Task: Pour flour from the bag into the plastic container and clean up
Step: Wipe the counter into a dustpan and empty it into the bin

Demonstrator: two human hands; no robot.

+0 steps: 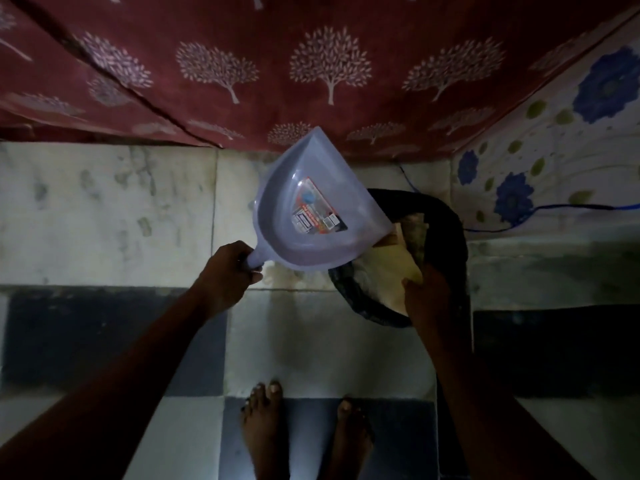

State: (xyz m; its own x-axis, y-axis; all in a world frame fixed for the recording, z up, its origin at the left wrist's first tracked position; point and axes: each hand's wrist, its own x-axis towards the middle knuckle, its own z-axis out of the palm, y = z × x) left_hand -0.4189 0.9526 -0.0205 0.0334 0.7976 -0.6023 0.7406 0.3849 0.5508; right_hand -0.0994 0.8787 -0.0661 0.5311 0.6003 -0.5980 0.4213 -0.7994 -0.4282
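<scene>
A pale lilac plastic dustpan (304, 216) with a sticker label inside is held up and tilted, its straight lip over a dark round bin (453, 237) lined with a black bag. My left hand (230, 271) is shut on the dustpan's short handle. My right hand (427, 292) grips a yellowish crumpled paper bag (388, 268) at the bin's near rim, and the bag lies partly inside the bin. No flour is visible in the dustpan. The scene is dim.
A maroon cloth with tree prints (311, 74) hangs at the back. A white cloth with blue flowers (554, 161) hangs on the right, with a blue cable (554, 207) across it. The floor is pale and dark tile (114, 209). My bare feet (304, 438) stand near the bottom.
</scene>
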